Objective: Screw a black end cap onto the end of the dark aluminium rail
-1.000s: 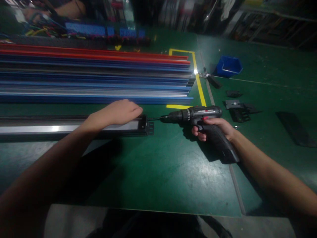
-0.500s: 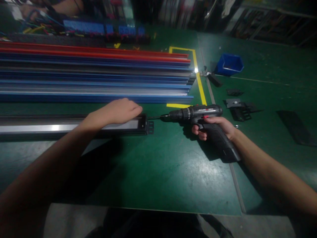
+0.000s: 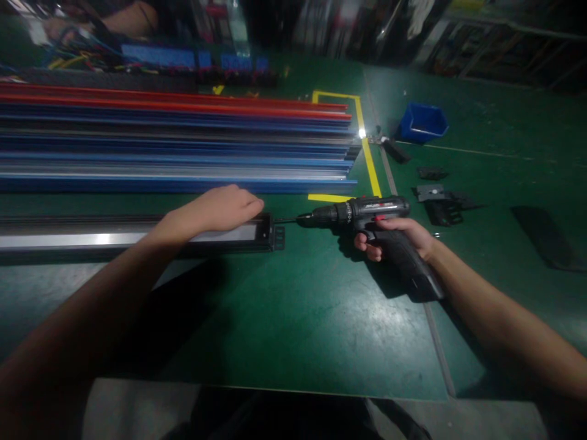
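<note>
A long black-and-silver metal profile (image 3: 105,239) lies along the near side of the table, its right end closed by a black end cap (image 3: 264,233) with a slotted tab. My left hand (image 3: 222,208) lies over the profile close to that end, fingers bent over its far edge; the fingertips are hidden. In my right hand (image 3: 394,238) is a black cordless drill (image 3: 380,208), gripped by its handle with fingers near the trigger. The drill points left, and its long thin bit reaches the outer face of the end cap.
Red and blue profiles (image 3: 183,146) lie side by side behind. Yellow tape (image 3: 370,165) marks the green table. To the right are a blue bin (image 3: 424,122), black brackets (image 3: 440,205) and a dark flat piece (image 3: 541,235). Another person's arm (image 3: 131,19) shows at upper left, near wires.
The view has shifted very slightly. Both hands, the drill and the profile keep nearly the same positions, with the bit still at the end cap.
</note>
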`<state>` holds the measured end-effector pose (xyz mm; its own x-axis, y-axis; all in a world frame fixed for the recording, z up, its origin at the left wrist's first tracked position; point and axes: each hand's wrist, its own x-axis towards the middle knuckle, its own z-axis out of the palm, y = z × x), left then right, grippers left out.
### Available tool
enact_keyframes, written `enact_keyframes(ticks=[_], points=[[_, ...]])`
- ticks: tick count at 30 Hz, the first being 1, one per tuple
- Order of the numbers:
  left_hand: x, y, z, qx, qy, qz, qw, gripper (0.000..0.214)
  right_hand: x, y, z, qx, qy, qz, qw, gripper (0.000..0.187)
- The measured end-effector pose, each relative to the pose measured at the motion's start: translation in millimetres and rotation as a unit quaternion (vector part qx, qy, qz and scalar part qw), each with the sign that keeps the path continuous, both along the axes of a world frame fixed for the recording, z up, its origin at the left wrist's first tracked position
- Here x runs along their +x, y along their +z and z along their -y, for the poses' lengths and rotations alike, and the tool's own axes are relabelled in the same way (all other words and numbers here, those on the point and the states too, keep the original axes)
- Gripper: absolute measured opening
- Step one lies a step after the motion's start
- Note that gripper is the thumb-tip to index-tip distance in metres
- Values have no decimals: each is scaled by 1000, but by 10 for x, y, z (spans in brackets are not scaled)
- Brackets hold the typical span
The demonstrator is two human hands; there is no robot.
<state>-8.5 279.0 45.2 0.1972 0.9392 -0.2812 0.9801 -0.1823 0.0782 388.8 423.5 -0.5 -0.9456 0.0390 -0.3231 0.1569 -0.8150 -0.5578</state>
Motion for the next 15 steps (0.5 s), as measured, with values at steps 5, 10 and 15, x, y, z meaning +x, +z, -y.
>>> enact_keyframes(ticks=[5, 10, 15], points=[[-11, -5, -4, -2, 3, 4, 1000, 51, 8, 31, 7, 12, -4, 23, 1000, 35], [-8, -4, 1, 4, 0, 7, 1000, 48, 6, 59, 20, 24, -8, 37, 999, 32], [-13, -9, -4, 3, -8, 2, 1000, 50, -4, 63, 27, 24, -10, 38, 999, 33]])
